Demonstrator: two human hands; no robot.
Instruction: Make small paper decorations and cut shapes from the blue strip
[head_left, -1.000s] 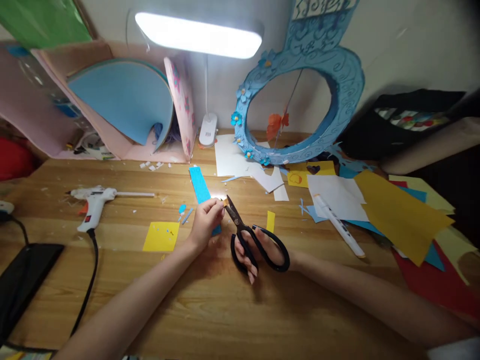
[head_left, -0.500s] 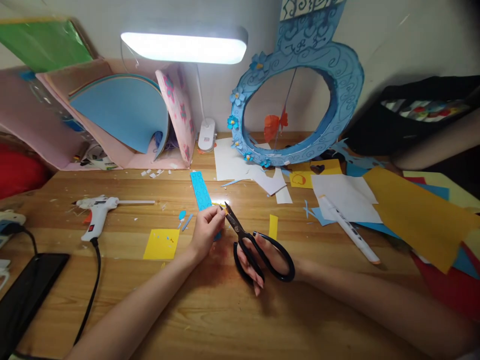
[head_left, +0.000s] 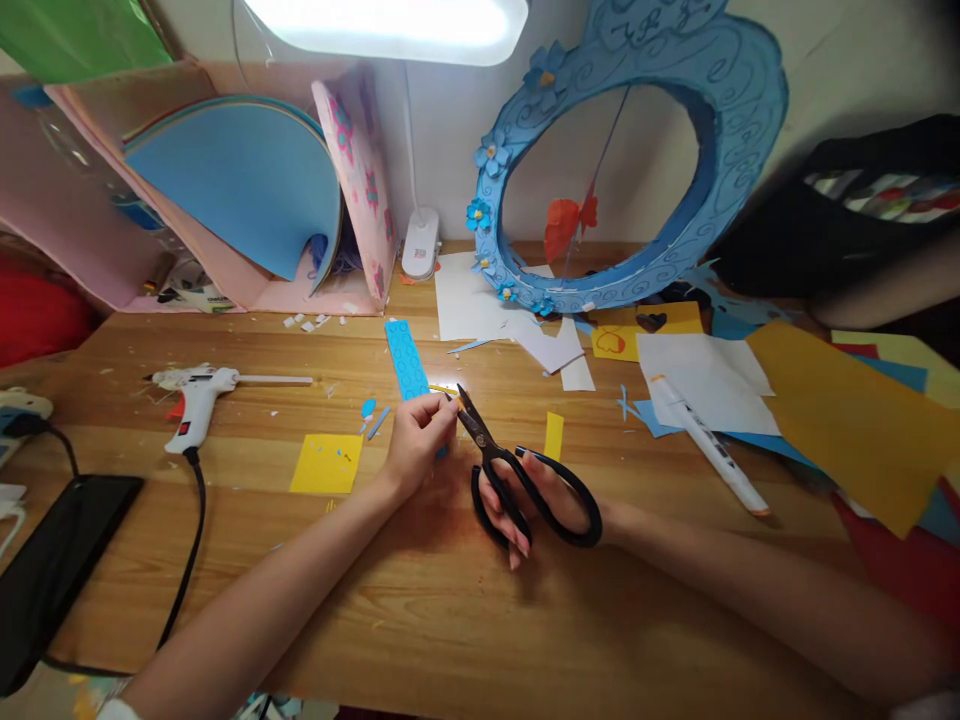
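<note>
Near the middle of the wooden desk, my left hand (head_left: 420,440) is closed, its thumb and forefinger pinching a tiny yellow-orange piece (head_left: 459,403). My right hand (head_left: 536,500) has its fingers through the black handles of a pair of scissors (head_left: 491,450). The dark blades are slightly apart, their tips at the left fingertips. A blue strip with drawn petal shapes (head_left: 406,358) lies behind and partly under my left hand. To the right of the scissors is a small yellow strip (head_left: 553,436); a yellow square (head_left: 326,463) lies to the left.
A white glue gun (head_left: 199,400) lies at the left, above a black tablet (head_left: 64,570). Behind stand a pink box (head_left: 274,318), a lamp (head_left: 397,25) and a blue ring frame (head_left: 742,130). A white marker (head_left: 712,450) rests among coloured papers (head_left: 847,420) at the right.
The view has tilted down and shifted, so the desk items appear higher and its front edge shows. Both hands keep nearly the same pose, with the scissor blades slightly more apart.
</note>
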